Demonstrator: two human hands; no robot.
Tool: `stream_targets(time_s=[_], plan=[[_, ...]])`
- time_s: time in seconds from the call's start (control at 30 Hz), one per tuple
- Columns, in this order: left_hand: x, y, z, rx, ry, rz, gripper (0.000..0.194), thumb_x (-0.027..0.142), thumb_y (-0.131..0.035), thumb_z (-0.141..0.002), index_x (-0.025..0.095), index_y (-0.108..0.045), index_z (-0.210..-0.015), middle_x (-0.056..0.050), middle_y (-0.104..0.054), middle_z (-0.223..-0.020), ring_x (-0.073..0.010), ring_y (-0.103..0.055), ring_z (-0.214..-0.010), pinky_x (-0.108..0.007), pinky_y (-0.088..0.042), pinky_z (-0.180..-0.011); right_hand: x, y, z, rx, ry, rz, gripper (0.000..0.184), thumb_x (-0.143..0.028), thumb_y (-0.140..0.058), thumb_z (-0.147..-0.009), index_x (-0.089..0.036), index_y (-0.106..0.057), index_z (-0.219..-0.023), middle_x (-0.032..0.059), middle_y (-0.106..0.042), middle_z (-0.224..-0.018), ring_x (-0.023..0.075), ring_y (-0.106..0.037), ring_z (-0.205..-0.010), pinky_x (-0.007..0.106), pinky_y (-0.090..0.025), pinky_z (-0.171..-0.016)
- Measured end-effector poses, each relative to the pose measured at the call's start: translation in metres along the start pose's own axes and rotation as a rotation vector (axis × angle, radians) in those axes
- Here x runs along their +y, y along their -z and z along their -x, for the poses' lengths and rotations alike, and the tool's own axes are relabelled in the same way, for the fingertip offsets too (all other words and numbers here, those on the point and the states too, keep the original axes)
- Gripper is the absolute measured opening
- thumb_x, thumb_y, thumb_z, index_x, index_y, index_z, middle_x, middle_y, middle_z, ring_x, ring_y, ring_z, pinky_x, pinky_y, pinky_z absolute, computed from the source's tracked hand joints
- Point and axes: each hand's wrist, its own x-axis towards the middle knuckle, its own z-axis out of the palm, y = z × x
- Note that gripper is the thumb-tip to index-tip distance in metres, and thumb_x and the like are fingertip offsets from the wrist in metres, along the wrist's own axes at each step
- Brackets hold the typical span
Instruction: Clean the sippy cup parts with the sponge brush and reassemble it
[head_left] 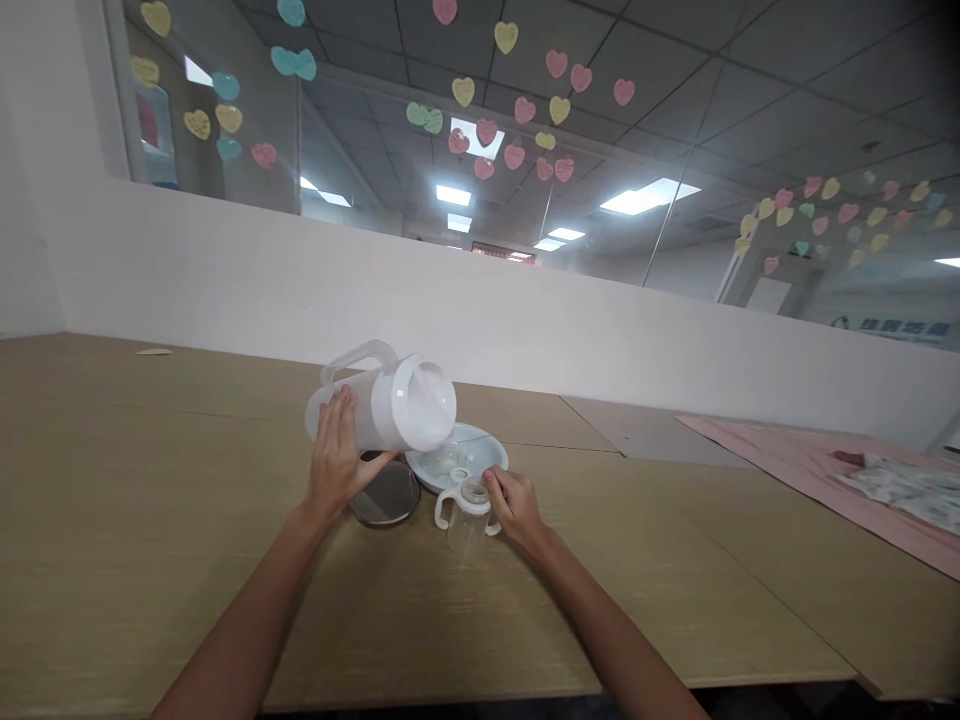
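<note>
My left hand is wrapped round the side of a translucent white pitcher. The pitcher lies tilted in the air, its wide open mouth facing right and toward me, its handle on top. Just below and right of that mouth stands a clear baby bottle with a white collar and two side handles, its top open. My right hand is closed on the bottle's right handle. I cannot make out any liquid running between the two. Behind the bottle, a pale blue plate holds small clear and white parts.
A dark round disc lies on the wooden table under the pitcher. To the right, a pink cloth bears a patterned fabric piece. A low white wall with glass above closes off the table's back.
</note>
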Motion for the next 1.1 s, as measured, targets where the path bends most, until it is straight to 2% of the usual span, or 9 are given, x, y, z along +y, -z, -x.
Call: stream_targets(time_s=[0.1,0.27,0.47,0.63,0.7,0.77,1.0,1.1], plan=[[0.003,0.005,-0.003,0.005,-0.090,0.044,0.098,0.049,-0.061,-0.069,0.010,-0.005,-0.140,-0.023,-0.027,-0.140,-0.0358,-0.027,-0.128,-0.051,-0.032,-0.100,0.000,0.001,0.000,-0.008,0.002,0.021,0.034,-0.028,-0.029,-0.090,-0.018,-0.041,-0.060,-0.0032,-0.038,-0.051,0.0084,-0.037,-0.048,0.021,-0.025,-0.051],[0.001,0.005,-0.002,-0.018,-0.259,0.032,0.098,0.049,-0.058,-0.072,0.009,0.000,-0.140,-0.024,-0.021,-0.142,-0.0377,-0.024,-0.129,-0.055,-0.032,-0.099,0.000,0.002,-0.001,-0.010,0.013,0.042,0.035,-0.028,-0.028,-0.091,-0.018,-0.044,-0.061,-0.0025,-0.040,-0.050,0.0086,-0.038,-0.048,0.020,-0.026,-0.051],[0.001,0.001,0.002,-0.084,-0.291,0.026,0.092,0.051,-0.053,-0.075,0.007,-0.002,-0.138,-0.025,-0.023,-0.140,-0.0372,-0.025,-0.128,-0.053,-0.034,-0.098,-0.001,0.002,-0.001,0.000,0.026,0.062,0.036,-0.029,-0.028,-0.091,-0.017,-0.044,-0.060,-0.0022,-0.041,-0.050,0.0086,-0.038,-0.047,0.020,-0.026,-0.051],[-0.004,-0.001,0.004,-0.091,-0.303,0.004,0.092,0.049,-0.056,-0.073,0.006,-0.006,-0.137,-0.027,-0.026,-0.139,-0.0372,-0.025,-0.128,-0.053,-0.032,-0.099,-0.001,0.002,-0.001,-0.012,0.021,0.075,0.037,-0.029,-0.027,-0.091,-0.018,-0.044,-0.060,-0.0021,-0.042,-0.050,0.0087,-0.039,-0.048,0.021,-0.026,-0.051],[-0.006,-0.002,0.006,-0.087,-0.229,-0.021,0.091,0.050,-0.057,-0.072,0.007,-0.010,-0.137,-0.026,-0.028,-0.138,-0.0375,-0.025,-0.128,-0.054,-0.029,-0.100,-0.001,0.002,-0.001,-0.015,0.020,0.080,0.038,-0.029,-0.027,-0.091,-0.018,-0.044,-0.060,-0.0020,-0.042,-0.050,0.0087,-0.039,-0.048,0.021,-0.026,-0.051],[-0.006,-0.002,0.006,-0.077,-0.088,-0.061,0.092,0.052,-0.058,-0.070,0.007,-0.012,-0.136,-0.026,-0.028,-0.137,-0.0380,-0.025,-0.128,-0.055,-0.026,-0.101,-0.001,0.002,-0.001,-0.018,0.020,0.084,0.038,-0.029,-0.027,-0.091,-0.018,-0.045,-0.061,-0.0019,-0.043,-0.050,0.0087,-0.038,-0.048,0.021,-0.026,-0.051],[-0.004,0.002,0.004,0.033,0.561,-0.188,0.101,0.058,-0.060,-0.066,0.004,-0.010,-0.136,-0.027,-0.025,-0.137,-0.0400,-0.024,-0.125,-0.056,-0.024,-0.100,-0.001,0.003,-0.002,-0.027,0.026,0.093,0.038,-0.029,-0.027,-0.091,-0.017,-0.048,-0.062,-0.0010,-0.046,-0.051,0.0088,-0.040,-0.048,0.021,-0.026,-0.051],[-0.011,0.002,0.005,0.048,0.695,-0.221,0.102,0.059,-0.059,-0.066,0.003,-0.010,-0.135,-0.028,-0.025,-0.136,-0.0402,-0.024,-0.125,-0.056,-0.024,-0.099,-0.003,0.003,-0.003,-0.039,0.016,0.072,0.038,-0.030,-0.028,-0.091,-0.017,-0.050,-0.063,-0.0007,-0.048,-0.052,0.0091,-0.041,-0.049,0.021,-0.026,-0.052]])
